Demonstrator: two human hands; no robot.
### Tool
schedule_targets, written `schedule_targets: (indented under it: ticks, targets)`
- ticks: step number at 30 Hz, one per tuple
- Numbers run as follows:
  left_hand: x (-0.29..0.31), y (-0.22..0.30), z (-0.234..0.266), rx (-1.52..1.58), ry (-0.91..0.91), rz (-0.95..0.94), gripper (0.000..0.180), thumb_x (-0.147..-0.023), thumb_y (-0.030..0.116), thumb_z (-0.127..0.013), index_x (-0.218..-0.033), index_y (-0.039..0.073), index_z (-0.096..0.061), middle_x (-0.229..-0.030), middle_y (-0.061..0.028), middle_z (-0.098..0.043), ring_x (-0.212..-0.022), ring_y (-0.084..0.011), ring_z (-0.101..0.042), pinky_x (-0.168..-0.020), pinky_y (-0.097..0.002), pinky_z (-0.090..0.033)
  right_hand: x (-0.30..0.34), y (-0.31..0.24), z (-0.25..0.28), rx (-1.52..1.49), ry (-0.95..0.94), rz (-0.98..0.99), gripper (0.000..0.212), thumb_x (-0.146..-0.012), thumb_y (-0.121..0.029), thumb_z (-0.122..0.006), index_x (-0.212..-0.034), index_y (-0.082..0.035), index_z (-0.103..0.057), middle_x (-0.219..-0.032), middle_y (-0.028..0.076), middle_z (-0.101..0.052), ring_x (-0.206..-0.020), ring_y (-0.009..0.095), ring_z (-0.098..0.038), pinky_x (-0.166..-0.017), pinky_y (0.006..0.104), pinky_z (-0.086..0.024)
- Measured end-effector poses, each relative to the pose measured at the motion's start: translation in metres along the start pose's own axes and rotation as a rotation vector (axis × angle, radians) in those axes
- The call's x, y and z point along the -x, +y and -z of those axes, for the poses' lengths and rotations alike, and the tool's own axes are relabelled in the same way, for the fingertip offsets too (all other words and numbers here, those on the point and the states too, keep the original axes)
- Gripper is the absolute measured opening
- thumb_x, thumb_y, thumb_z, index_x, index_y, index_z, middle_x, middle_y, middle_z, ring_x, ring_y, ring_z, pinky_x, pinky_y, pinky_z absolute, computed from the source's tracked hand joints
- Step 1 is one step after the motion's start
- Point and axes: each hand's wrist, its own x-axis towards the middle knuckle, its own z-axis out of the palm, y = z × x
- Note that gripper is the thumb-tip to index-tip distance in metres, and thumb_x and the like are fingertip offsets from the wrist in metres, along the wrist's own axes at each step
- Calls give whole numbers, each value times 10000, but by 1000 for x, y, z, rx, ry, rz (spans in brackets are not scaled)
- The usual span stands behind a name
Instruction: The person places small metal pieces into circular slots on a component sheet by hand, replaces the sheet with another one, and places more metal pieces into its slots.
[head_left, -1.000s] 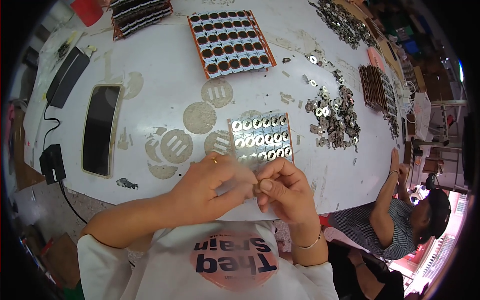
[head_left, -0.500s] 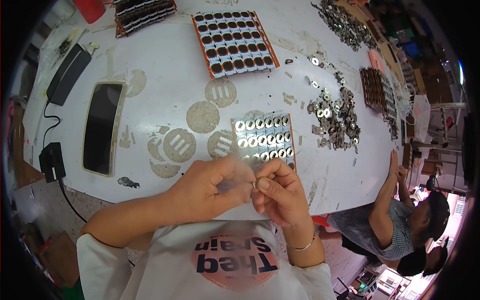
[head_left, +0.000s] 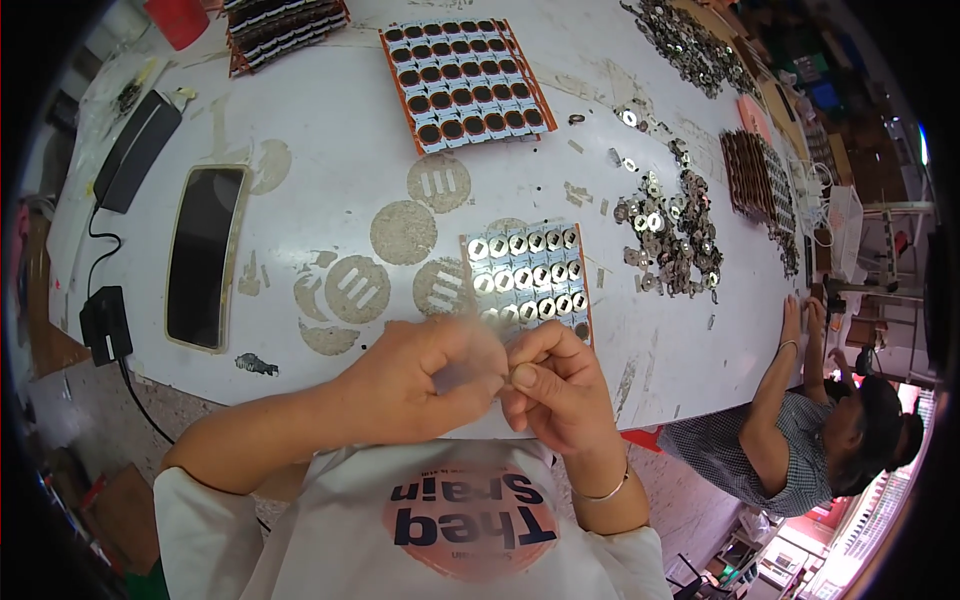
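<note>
My left hand [head_left: 430, 380] and my right hand [head_left: 556, 385] meet at the fingertips above the table's near edge. In my right hand, thumb and index finger are pinched together. My left thumb and fingertips press against the same spot, the upper fingers smeared by motion. What lies between them is too small and covered to name. Just beyond the hands is a panel [head_left: 525, 262] holding rows of shiny round metal discs with dark centres, orange along its edge. My fingers cover its near left part.
Loose metal discs [head_left: 672, 235] lie heaped right of the panel, with another heap [head_left: 690, 45] farther back. A board with black round parts [head_left: 465, 80] lies at the back. A phone [head_left: 205, 258] and black adapter [head_left: 105, 325] are left. A co-worker [head_left: 775, 440] works at right.
My hands stay together in nearly the same place, with slight finger movement. The co-worker at the right has shifted the head and hands a little.
</note>
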Motion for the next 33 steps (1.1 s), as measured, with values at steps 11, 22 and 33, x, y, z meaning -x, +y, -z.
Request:
schedule_targets:
  ticks: [11,22,33]
  targets:
    - [-8,-22,-6,-966,94,-551,393,-832,287,-849,-1155,114,-708,-1305,-76,-666,-1248,-280,-643,-1015,-465,-508,8,-50,24,884,108,69,126,-973,12,-735,-1097,2,-755,-979,43,-730,-788,84,-667,-679,239,-531]
    - [-8,-21,-11,-1137,45,-488,541,-798,457,-852,-1226,158,-709,-1407,-92,-631,-1360,-292,-586,-1114,-485,-464,-9,-54,21,1253,-26,152,100,-955,43,-744,-1047,3,-741,-894,25,-671,-698,54,-643,-590,237,-499]
    - [-7,-20,-16,-1261,47,-481,546,-836,504,-815,-1257,170,-721,-1405,-84,-640,-1391,-286,-555,-1154,-488,-421,-1,-41,25,1292,116,243,145,-912,2,-824,-993,-13,-704,-849,18,-617,-684,52,-594,-590,245,-481]
